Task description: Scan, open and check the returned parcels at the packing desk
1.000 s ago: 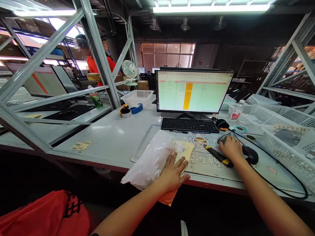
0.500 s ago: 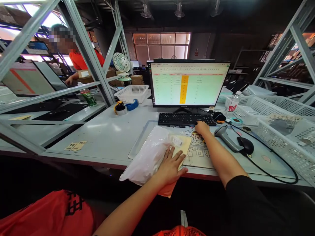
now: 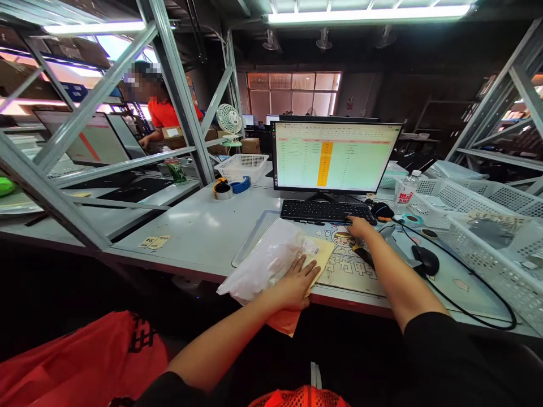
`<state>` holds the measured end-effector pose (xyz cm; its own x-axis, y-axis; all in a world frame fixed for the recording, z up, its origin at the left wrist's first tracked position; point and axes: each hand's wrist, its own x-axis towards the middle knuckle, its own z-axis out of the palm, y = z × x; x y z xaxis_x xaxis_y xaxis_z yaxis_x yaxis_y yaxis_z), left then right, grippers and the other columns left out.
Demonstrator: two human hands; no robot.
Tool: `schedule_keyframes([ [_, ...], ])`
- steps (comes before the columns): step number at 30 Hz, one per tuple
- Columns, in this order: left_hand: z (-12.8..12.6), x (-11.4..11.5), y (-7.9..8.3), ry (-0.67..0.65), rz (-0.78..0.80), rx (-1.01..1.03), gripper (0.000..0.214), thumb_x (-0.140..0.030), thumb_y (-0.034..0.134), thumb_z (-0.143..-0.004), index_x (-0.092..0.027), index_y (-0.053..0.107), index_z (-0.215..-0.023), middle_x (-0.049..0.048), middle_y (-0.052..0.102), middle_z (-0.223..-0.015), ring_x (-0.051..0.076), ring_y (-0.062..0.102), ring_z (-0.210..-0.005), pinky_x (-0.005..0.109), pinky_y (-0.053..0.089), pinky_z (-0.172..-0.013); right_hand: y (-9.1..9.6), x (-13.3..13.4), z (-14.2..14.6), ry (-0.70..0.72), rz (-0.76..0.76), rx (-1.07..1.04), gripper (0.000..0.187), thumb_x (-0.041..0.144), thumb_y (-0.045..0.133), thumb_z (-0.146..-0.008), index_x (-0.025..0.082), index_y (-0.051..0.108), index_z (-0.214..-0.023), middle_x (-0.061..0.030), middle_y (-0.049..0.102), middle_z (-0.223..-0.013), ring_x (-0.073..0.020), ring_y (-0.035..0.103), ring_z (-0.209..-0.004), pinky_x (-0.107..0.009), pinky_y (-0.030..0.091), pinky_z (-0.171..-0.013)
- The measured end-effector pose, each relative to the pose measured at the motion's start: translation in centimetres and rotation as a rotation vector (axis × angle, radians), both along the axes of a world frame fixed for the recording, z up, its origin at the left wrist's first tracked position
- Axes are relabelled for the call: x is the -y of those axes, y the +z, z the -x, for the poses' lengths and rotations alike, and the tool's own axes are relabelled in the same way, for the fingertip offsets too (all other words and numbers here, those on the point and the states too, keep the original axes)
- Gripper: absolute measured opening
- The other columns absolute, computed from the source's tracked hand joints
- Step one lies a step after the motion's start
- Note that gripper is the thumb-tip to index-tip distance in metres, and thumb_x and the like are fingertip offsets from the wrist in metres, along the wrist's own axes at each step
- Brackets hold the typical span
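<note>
1. From my feed, the white plastic mailer (image 3: pixel 265 263) lies on the table (image 3: pixel 182 237), in front of the monitor (image 3: pixel 331 158) and left of its centre. Its long axis runs diagonally, from lower left up to the right.
2. The left hand (image 3: pixel 292 285) is the nearer one, lying on the mailer's right end. Its fingers (image 3: pixel 306 274) are spread flat on the plastic, not closed around it.
3. A barcode label (image 3: pixel 311 247) sits on the mailer just beyond those fingers. A tan paper sheet (image 3: pixel 321 259) lies beside it, and an orange wrapper (image 3: pixel 285 322) sticks out beneath.
4. The right hand (image 3: pixel 360 228) is apart from the mailer, at the front right of the keyboard (image 3: pixel 326 211). I cannot tell whether its fingers are pressing a key.
5. Right of the monitor are a black mouse (image 3: pixel 425 260) and white mesh baskets (image 3: pixel 492 271). Left of it are tape rolls (image 3: pixel 223 189). Farther left, beyond steel shelving (image 3: pixel 178 96), stands a co-worker in an orange shirt (image 3: pixel 163 113).
</note>
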<state>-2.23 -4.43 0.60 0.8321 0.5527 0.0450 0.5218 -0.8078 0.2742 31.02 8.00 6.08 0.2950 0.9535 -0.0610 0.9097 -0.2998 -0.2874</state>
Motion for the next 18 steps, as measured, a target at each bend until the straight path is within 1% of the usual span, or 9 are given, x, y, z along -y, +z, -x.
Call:
schedule_keyframes([
  [3,1.0,0.5,1.5,-0.011,0.027,0.048,0.070,-0.014,0.059,-0.083,-0.015,0.051,-0.152,0.0160,0.048,-0.162,0.036,0.043,-0.152,0.051,0.039,-0.123,1.8,2.0,2.3,0.092,-0.023,-0.091,0.060,0.043,0.053,-0.103,0.013,0.053,-0.154,-0.0211,0.063,-0.145,-0.0318,0.061,-0.133,-0.041,0.049,-0.109],
  [5,2.0,1.3,2.6,0.012,0.050,0.146,0.052,-0.011,0.049,-0.088,-0.017,0.065,-0.136,0.0127,0.068,-0.142,0.030,0.064,-0.132,0.044,0.052,-0.112,2.5,4.1,4.9,0.215,0.008,-0.182,0.059,0.053,0.045,-0.105,0.014,0.060,-0.147,-0.0178,0.071,-0.133,-0.0278,0.069,-0.119,-0.036,0.055,-0.099],
  [7,2.8,3.0,3.6,-0.007,0.003,0.273,0.045,-0.010,0.044,-0.090,-0.020,0.070,-0.125,0.0091,0.076,-0.126,0.025,0.073,-0.116,0.039,0.057,-0.102,2.3,6.9,8.0,0.378,0.066,-0.286,0.064,0.064,0.051,-0.100,0.018,0.064,-0.144,-0.0134,0.075,-0.126,-0.0240,0.072,-0.107,-0.032,0.058,-0.090],
  [10,3.1,7.0,4.8,-0.189,-0.162,0.458,0.037,-0.014,0.045,-0.094,-0.020,0.067,-0.123,0.0093,0.077,-0.121,0.024,0.074,-0.110,0.037,0.058,-0.098,1.0,12.6,12.2,0.648,0.191,-0.426,0.077,0.065,0.069,-0.088,0.018,0.060,-0.147,-0.0120,0.075,-0.124,-0.0240,0.071,-0.101,-0.032,0.058,-0.086],
  [12,2.6,9.8,5.7,-0.356,-0.199,0.531,0.033,-0.018,0.047,-0.095,-0.019,0.064,-0.123,0.0084,0.079,-0.113,0.021,0.075,-0.102,0.035,0.059,-0.095,0.3,16.9,13.0,0.730,0.225,-0.488,0.070,0.064,0.073,-0.084,0.017,0.068,-0.136,-0.0100,0.076,-0.115,-0.0261,0.070,-0.097,-0.035,0.058,-0.084],
  [14,2.2,11.9,6.9,-0.519,-0.135,0.556,0.032,-0.022,0.049,-0.097,-0.020,0.061,-0.127,0.0072,0.079,-0.113,0.020,0.075,-0.105,0.033,0.058,-0.098,0.7,21.6,11.0,0.649,0.113,-0.546,0.056,0.066,0.069,-0.084,0.019,0.076,-0.115,-0.0079,0.077,-0.105,-0.0272,0.069,-0.095,-0.037,0.057,-0.083],
  [15,2.3,12.5,7.7,-0.581,-0.087,0.572,0.033,-0.027,0.050,-0.100,-0.021,0.058,-0.132,0.0075,0.078,-0.117,0.021,0.074,-0.110,0.034,0.057,-0.102,1.3,24.2,8.8,0.542,0.009,-0.567,0.053,0.068,0.066,-0.087,0.019,0.077,-0.106,-0.0079,0.076,-0.099,-0.0271,0.069,-0.092,-0.037,0.056,-0.081],
  [17,2.8,12.8,9.3,-0.637,0.000,0.633,0.040,-0.042,0.052,-0.103,-0.024,0.055,-0.139,0.0093,0.075,-0.128,0.024,0.069,-0.122,0.039,0.055,-0.109,3.0,30.5,2.8,0.184,-0.259,-0.561,0.053,0.071,0.063,-0.089,0.022,0.075,-0.105,-0.0089,0.075,-0.097,-0.0251,0.067,-0.084,-0.037,0.055,-0.073],
  [18,3.2,12.4,10.0,-0.627,0.028,0.671,0.044,-0.050,0.052,-0.103,-0.027,0.055,-0.140,0.0101,0.073,-0.130,0.026,0.067,-0.125,0.042,0.054,-0.110,3.8,34.4,-0.4,-0.116,-0.449,-0.503,0.054,0.073,0.066,-0.087,0.023,0.074,-0.108,-0.0094,0.075,-0.094,-0.0231,0.065,-0.076,-0.036,0.053,-0.065],
])
